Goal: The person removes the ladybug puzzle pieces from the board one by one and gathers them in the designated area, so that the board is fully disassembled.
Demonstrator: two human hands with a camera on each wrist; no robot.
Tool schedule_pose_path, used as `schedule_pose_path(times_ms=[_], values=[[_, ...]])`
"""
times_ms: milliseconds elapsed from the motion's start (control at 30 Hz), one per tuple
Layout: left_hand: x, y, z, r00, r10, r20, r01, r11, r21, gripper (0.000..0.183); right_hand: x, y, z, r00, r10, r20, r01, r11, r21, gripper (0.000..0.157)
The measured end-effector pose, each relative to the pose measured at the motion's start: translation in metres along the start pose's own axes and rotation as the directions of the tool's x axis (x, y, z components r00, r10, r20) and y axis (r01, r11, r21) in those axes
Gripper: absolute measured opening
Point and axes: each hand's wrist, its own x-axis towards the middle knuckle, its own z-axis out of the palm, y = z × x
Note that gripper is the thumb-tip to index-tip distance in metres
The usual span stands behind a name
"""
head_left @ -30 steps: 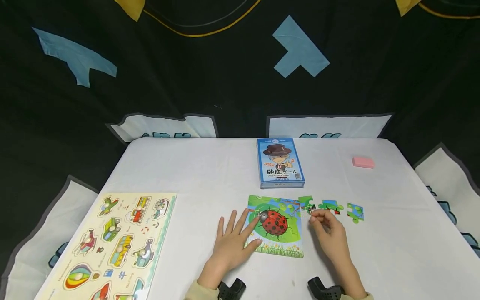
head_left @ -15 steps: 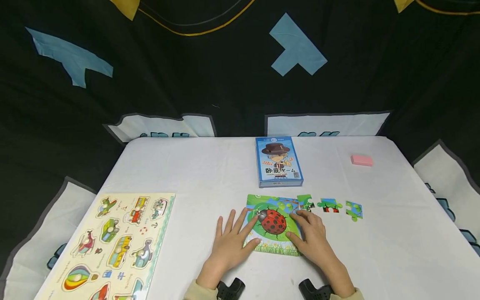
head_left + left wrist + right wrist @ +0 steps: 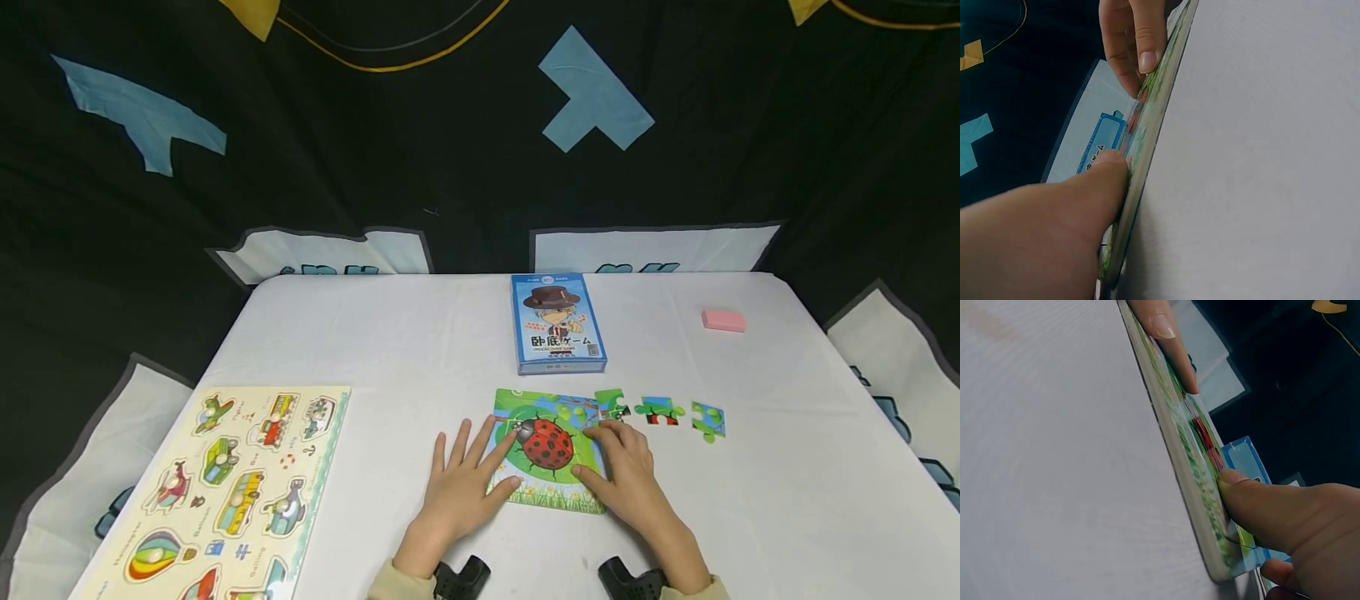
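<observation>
Ladybird board: lying flat on the table (image 3: 420, 358) between both hands, directly under the fingertips; looking roughly square, so showing no clear long axis
Left hand (image 3: 463, 492): resting across the board's left side; spreading its fingers wide, gripping nothing visible
Right hand (image 3: 628, 475): resting on the board's right side; thumb and index finger touching its top, standing slightly apart; other fingers partly hidden, so whether they are holding anything I cannot tell
Loose pieces: lying far and right of the right fingertips, the right hand being nearer; the first piece (image 3: 611, 402) sitting at the board's far right corner, touching or just beside, I cannot tell which; the middle piece (image 3: 660, 411) and the outer piece (image 3: 708, 422) lying apart, further right
Vehicle board (image 3: 328, 450): lying at left, well apart; carrying vehicle shapes
Blue box (image 3: 558, 323): lying closed beyond the ladybird board; hiding any contents
Pink block (image 3: 723, 320): sitting far right
</observation>
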Motion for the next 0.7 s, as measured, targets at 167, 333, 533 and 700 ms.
schedule_pose_path(times_ms=[167,333,533,700], values=[[0.0,-0.001,0.001,1.0,0.003,0.001,-0.003,1.0,0.005,0.059,0.002,0.0,0.0,0.996,-0.045,-0.075,0.047,0.999,0.022,0.041],[0.001,-0.001,0.002,1.0,0.005,-0.003,-0.005,1.0,0.002,0.059,0.004,-0.004,-0.002,0.995,-0.018,-0.094,0.021,0.999,0.033,0.037],[0.001,-0.001,0.003,1.0,-0.001,-0.005,0.001,1.0,0.005,0.059,0.003,-0.007,-0.004,0.991,0.041,-0.13,-0.032,0.997,0.077,0.033],[0.001,-0.002,0.003,1.0,0.0,0.004,0.0,1.0,0.002,0.059,0.003,0.0,-0.011,0.975,0.082,-0.208,-0.056,0.99,0.127,0.034]])
